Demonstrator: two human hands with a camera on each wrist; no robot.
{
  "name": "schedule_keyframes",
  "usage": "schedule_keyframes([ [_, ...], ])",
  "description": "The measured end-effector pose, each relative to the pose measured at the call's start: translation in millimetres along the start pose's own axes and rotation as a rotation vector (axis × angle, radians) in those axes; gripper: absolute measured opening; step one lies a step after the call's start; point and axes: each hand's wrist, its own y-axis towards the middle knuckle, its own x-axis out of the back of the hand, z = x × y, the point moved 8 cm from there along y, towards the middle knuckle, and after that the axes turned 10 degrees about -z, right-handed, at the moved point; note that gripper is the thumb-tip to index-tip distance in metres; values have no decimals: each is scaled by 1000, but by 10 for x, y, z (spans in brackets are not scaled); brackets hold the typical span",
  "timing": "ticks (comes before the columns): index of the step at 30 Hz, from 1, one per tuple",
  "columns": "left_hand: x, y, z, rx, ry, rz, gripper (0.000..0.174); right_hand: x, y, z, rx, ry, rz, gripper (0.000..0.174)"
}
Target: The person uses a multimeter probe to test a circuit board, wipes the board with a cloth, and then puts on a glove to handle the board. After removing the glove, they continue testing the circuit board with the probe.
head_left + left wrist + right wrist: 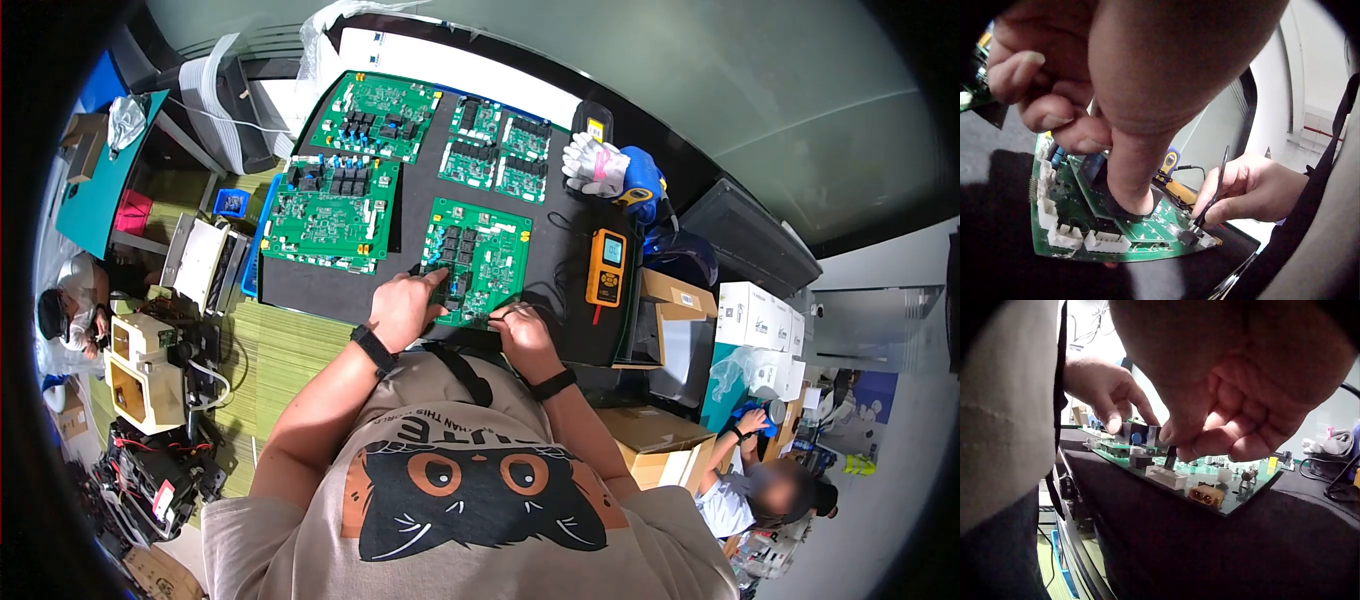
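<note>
A green circuit board [500,258] lies near the table's front edge. My left hand [402,308] grips it at the left, index finger extended over the dark parts. In the left wrist view the left hand's thumb [1127,175] lies on a dark raised part of the board [1088,199]. My right hand [528,338], at the board's lower right corner, pinches a thin black piece [1217,190]. In the right wrist view this black piece [1171,456] stands above a white connector [1166,477]; the right hand's palm hides its top.
Two large boards [378,105] [330,215] and several small boards [497,150] lie farther back and left. An orange meter [606,266], white gloves [596,165] and a blue device [643,180] are at the right. A cardboard box [665,440] stands beside the table.
</note>
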Motion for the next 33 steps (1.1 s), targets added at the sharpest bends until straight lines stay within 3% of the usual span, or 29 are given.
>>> schedule_keyframes([
  [22, 18, 3, -15, 2, 2, 1, 64, -56, 42, 80, -39, -115, 64, 9],
  [33, -1, -3, 7, 6, 3, -1, 64, 19, 24, 37, -60, 41, -25, 9],
])
